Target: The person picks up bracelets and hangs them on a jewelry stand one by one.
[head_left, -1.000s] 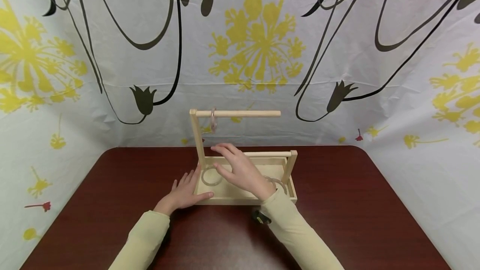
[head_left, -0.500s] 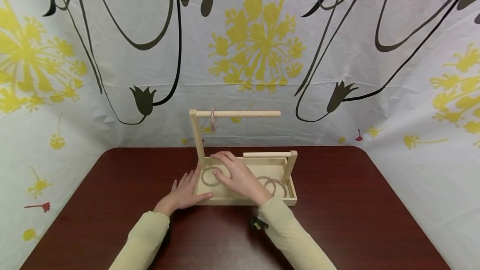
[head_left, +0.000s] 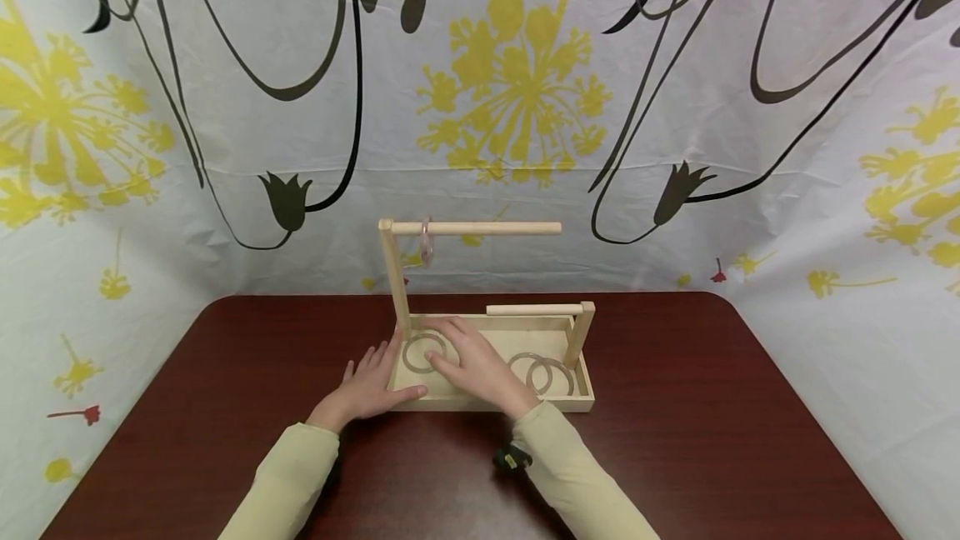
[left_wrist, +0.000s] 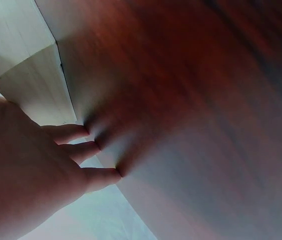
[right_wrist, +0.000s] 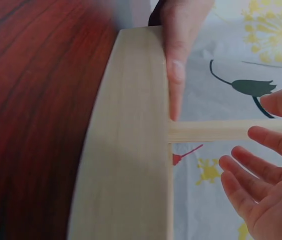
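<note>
A light wooden tray (head_left: pixel 480 403) stands on the table with a tall post at its left end and a short one at its right. From the tall post runs an upper rod (head_left: pixel 495 228), where one clear ring (head_left: pixel 426 250) hangs near the post. My left hand (head_left: pixel 367 386) rests against the tray's left end, fingers straight, thumb over the front corner. Over the tray hovers my right hand (head_left: pixel 476 363), fingers spread and loosely bent, holding nothing. Its thumb and fingers are around the right side of a ring (head_left: pixel 406 354) lying in the tray. Two overlapping rings (head_left: pixel 529 373) lie at the right end.
The lower rod (head_left: pixel 532 309) points left from the short post, its left end free. A dark red-brown table (head_left: pixel 712 423) carries the tray. Behind it hangs a white patterned curtain (head_left: pixel 480 140). A dark device (head_left: pixel 512 458) is strapped under the right wrist.
My right hand has sunk from near the lower rod's level toward the ring at the tray's left, uncovering the two rings at the right. The left hand has stayed put.
</note>
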`<state>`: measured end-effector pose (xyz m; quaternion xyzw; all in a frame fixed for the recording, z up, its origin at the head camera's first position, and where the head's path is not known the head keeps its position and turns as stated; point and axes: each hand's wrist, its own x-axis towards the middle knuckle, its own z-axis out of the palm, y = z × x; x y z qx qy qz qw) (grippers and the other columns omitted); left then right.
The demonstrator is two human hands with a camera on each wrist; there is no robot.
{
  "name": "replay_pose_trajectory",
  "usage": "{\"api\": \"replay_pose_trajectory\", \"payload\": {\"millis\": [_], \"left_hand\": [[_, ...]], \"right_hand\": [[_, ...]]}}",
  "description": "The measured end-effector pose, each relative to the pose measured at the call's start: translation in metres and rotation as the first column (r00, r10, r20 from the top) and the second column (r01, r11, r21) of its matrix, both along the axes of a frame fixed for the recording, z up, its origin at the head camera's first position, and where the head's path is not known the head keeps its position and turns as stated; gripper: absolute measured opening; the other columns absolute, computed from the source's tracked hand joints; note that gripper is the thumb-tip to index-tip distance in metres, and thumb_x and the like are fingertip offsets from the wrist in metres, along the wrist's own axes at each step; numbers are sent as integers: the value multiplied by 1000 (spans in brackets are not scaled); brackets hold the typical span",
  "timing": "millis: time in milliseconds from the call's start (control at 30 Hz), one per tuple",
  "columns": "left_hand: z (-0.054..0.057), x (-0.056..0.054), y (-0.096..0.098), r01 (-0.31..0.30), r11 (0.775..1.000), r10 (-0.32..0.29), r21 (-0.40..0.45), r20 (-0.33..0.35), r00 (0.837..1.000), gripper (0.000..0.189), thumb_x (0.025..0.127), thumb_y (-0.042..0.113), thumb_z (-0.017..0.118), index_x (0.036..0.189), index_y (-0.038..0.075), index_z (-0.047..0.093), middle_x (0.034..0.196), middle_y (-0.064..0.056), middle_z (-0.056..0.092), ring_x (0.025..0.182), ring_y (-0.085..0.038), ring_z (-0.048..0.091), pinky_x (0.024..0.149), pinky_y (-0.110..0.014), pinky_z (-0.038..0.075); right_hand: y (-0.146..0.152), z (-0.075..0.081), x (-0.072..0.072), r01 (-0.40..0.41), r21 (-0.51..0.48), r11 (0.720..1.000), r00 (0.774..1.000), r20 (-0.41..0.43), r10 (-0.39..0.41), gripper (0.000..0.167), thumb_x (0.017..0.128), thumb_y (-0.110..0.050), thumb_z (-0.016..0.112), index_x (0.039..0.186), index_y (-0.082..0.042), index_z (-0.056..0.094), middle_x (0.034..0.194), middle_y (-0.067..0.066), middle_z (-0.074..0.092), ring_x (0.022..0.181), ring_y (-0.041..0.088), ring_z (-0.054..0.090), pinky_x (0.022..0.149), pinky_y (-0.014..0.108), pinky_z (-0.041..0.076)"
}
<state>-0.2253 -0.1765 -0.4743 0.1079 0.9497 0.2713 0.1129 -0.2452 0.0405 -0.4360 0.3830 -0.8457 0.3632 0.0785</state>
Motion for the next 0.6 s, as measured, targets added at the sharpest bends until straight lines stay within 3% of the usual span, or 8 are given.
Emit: {"api": "replay_pose_trajectory", "payload": {"millis": [300,600], "left_hand": [[2,1,1,-6,1000,6,3,10,1000,106,86,63,60,156,11,1,154,-30,16,140,-49,11,103,-71,6],[3,2,1,-2,1000,2,-4,13,1000,106,86,64,59,156,11,0,154,-30,15,140,-49,11,103,-71,6]], "right_hand": [[-3,-12,-1,3,-7,1000,999,50,-3,45,96,-21,61,137,-6,52,136,16,50,125,28,49,102,44,38],[-5,-20,-1,10,17,1000,997,76,-11,45,94,-17,62,136,-5,53,133,12,52,121,27,51,101,43,40]]}}
